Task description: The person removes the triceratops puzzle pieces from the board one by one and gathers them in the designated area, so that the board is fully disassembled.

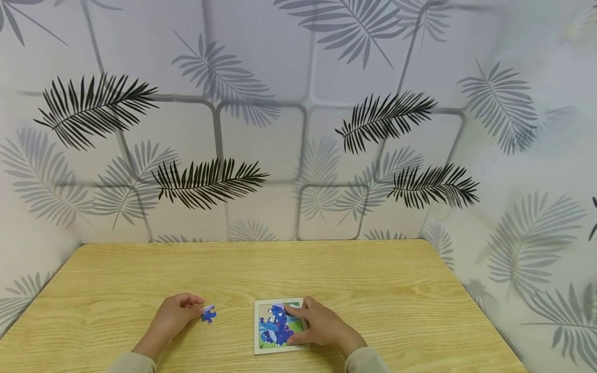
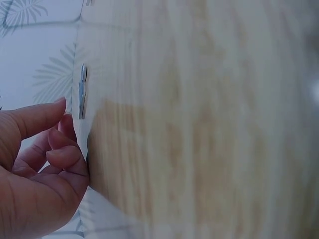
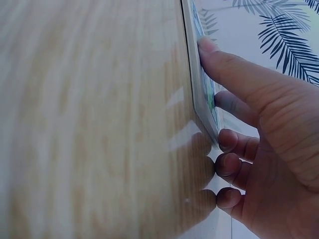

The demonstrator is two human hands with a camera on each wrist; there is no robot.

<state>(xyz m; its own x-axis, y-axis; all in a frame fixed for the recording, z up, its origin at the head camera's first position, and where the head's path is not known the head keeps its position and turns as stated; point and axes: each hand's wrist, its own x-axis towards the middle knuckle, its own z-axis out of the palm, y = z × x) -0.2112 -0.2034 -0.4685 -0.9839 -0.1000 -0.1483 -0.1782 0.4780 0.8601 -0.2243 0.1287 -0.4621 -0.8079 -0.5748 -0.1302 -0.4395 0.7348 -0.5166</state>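
Note:
My left hand point(image 1: 176, 316) is beside a loose blue and purple puzzle piece point(image 1: 208, 314) on the table. The left wrist view has bent fingers point(image 2: 55, 154) and a small gap between thumb and piece point(image 2: 82, 94). A square puzzle board point(image 1: 256, 327) with a pale frame and blue dinosaur picture lies to the right. My right hand point(image 1: 324, 324) rests over its right side, thumb and index finger spread on the picture. In the right wrist view the thumb of the hand point(image 3: 264, 129) touches the board point(image 3: 197, 89), other fingertips resting beside its edge.
The wooden table point(image 1: 373, 280) reaches back to a wall point(image 1: 261, 145) with grey and black leaf patterns. Bare wood separates the loose piece from the board. Light sleeves point(image 1: 366, 361) show at the bottom of the head view.

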